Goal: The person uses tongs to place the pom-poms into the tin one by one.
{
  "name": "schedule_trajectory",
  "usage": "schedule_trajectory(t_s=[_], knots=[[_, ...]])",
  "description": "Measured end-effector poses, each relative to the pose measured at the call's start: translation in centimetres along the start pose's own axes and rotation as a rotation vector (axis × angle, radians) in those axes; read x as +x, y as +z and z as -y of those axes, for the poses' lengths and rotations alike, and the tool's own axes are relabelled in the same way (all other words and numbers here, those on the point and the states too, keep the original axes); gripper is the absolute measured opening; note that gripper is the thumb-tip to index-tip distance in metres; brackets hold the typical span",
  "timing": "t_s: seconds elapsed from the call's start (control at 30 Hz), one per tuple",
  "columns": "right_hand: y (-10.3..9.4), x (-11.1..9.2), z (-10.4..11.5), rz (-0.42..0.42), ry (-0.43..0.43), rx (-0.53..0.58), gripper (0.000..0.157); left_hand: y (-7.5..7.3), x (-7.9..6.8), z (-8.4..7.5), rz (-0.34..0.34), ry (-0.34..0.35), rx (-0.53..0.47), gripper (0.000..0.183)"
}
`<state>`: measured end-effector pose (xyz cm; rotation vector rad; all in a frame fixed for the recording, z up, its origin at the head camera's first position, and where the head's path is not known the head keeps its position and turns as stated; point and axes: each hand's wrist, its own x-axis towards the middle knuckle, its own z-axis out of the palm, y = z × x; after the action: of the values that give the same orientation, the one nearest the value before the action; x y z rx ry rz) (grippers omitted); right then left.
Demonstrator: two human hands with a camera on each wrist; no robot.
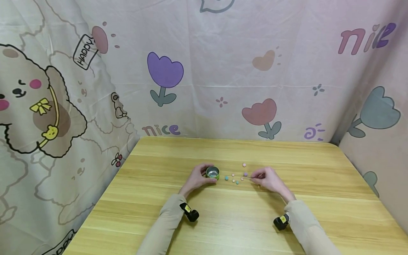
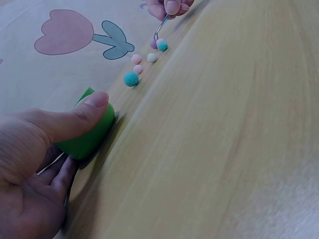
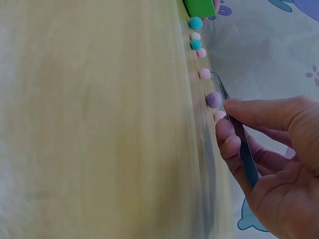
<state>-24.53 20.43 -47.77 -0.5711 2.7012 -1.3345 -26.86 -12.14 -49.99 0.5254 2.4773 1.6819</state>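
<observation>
My left hand holds a small green tin from its left side, thumb across the near wall. The tin stands upright on the table, its silvery inside facing up. In the right wrist view, bent-tip tweezers lie pinched between thumb and fingers of my right hand. Their tips are at a pink pom-pom; whether they grip it I cannot tell. Close by sits a purple pom-pom. Between tin and tweezers are a larger teal pom-pom and several small pink, white and teal ones.
All this is on a wood-grain table. One pink pom-pom lies farther back than the others. A printed cloth hangs behind the table's far edge and along both sides. Each sleeve carries a black wrist camera.
</observation>
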Motion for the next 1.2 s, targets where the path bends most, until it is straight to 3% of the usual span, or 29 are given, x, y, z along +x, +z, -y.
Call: schedule_trajectory(t_s=[0.43,0.73,1.2], knots=[[0.0,0.0,0.1,0.031,-0.019,-0.018,0.013,0.2,-0.1,-0.3,0.001,0.013,0.002,0.062],[0.0,0.0,0.0,0.038,-0.029,-0.018,0.013,-0.6,-1.5,-3.6,0.042,0.024,-0.007,0.059],[0.1,0.0,0.0,0.031,-0.024,-0.001,0.014,-0.7,-1.6,-3.7,0.045,0.025,-0.004,0.060]])
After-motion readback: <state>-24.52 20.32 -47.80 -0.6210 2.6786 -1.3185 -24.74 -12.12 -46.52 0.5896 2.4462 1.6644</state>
